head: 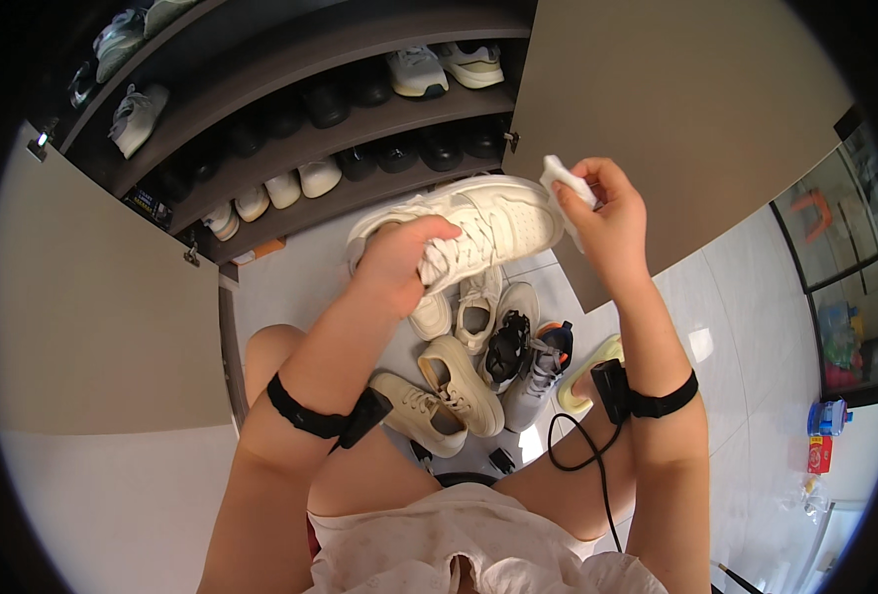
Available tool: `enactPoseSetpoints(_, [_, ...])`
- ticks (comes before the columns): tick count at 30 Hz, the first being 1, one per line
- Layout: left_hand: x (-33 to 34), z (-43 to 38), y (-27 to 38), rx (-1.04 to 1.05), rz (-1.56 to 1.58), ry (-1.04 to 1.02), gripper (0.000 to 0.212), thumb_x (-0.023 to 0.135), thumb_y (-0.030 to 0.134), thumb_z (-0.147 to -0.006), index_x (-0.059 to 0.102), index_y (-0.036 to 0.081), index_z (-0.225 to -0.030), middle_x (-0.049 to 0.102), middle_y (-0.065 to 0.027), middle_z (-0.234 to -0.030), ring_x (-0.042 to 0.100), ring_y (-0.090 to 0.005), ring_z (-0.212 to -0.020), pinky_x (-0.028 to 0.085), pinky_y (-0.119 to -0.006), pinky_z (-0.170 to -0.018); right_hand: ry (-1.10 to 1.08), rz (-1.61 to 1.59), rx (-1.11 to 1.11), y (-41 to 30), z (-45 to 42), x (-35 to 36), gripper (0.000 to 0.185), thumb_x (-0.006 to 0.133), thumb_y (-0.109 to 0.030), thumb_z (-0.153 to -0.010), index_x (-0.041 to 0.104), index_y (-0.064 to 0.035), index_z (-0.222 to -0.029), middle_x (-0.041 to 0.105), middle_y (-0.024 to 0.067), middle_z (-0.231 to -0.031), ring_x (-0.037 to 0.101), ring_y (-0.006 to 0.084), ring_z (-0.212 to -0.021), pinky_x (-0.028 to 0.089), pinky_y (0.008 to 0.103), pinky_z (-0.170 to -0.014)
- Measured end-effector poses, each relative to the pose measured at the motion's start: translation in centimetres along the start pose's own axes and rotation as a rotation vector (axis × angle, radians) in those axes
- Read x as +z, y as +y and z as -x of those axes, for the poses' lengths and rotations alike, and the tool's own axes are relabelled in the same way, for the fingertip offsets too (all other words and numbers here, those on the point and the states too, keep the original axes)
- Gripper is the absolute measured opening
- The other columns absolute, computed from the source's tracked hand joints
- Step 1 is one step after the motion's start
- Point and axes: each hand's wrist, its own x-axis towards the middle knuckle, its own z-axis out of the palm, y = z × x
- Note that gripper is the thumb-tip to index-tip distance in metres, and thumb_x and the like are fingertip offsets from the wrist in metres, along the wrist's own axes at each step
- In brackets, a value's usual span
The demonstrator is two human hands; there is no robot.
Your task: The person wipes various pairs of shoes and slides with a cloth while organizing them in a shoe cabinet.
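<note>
My left hand point(401, 260) grips a white lace-up sneaker point(505, 223) by its ankle opening, with the thumb over the tongue and laces. The shoe is held up off the floor, its toe pointing right. Pinched in the fingers of my right hand point(609, 215) is a white wipe or tissue point(566, 180), close by the sneaker's toe. A lower part of the wipe hangs behind my thumb beside the toe edge; whether it touches the shoe I cannot tell.
An open shoe cabinet point(312, 67) holds several shoes, between a left door point(104, 297) and a right door point(676, 134). On the tiled floor stand beige shoes point(465, 386), a grey sneaker point(535, 390) and another white shoe point(477, 312). A black cable point(602, 475) hangs from my right forearm strap.
</note>
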Motion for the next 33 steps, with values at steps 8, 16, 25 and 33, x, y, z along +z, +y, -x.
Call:
enactPoseSetpoints(8, [0.9,0.8,-0.8,0.231,-0.313,-0.035,0.031,0.064,0.001,-0.076,0.060,-0.010,-0.104,0.064,-0.0143,-0.102,0.063,-0.0195,-0.088,0.049,-0.030,-0.075,-0.140,0.223,-0.159,-1.4,0.5,2.1,0.018,0.064,-0.011,-0.076,0.068,-0.0037,-0.091,0.062,0.0104,-0.084,0.058,0.0229,-0.065,0.048,0.0323,-0.062])
enactPoseSetpoints(16, [0.8,1.5,-1.5,0.396,-0.454,-0.069,0.035,0.063,0.001,-0.077,0.058,-0.009,-0.110,0.063,-0.0123,-0.104,0.062,-0.0180,-0.092,0.049,-0.029,-0.078,-0.203,0.165,-0.483,-3.4,1.7,3.6,0.019,0.063,-0.001,-0.074,0.066,-0.0028,-0.093,0.062,0.0114,-0.095,0.060,0.0264,-0.076,0.050,0.0324,-0.064])
enactPoseSetpoints(25, [1.2,1.4,-0.2,0.470,-0.507,-0.042,0.029,0.062,0.000,-0.077,0.060,-0.009,-0.105,0.065,-0.0107,-0.100,0.062,-0.0162,-0.087,0.049,-0.030,-0.075,-0.160,0.186,-0.406,-3.2,1.7,2.5,0.020,0.062,0.000,-0.071,0.066,-0.0035,-0.091,0.062,0.0122,-0.089,0.061,0.0323,-0.082,0.050,0.0393,-0.074])
enactPoseSetpoints(33, [1.3,1.0,-0.7,0.448,-0.514,-0.029,0.028,0.061,0.001,-0.078,0.060,-0.009,-0.105,0.064,-0.0109,-0.100,0.061,-0.0161,-0.087,0.048,-0.029,-0.075,-0.169,0.345,-0.256,-2.1,0.5,1.6,0.015,0.060,0.001,-0.072,0.066,-0.0016,-0.086,0.062,0.0142,-0.086,0.061,0.0333,-0.080,0.050,0.0396,-0.073])
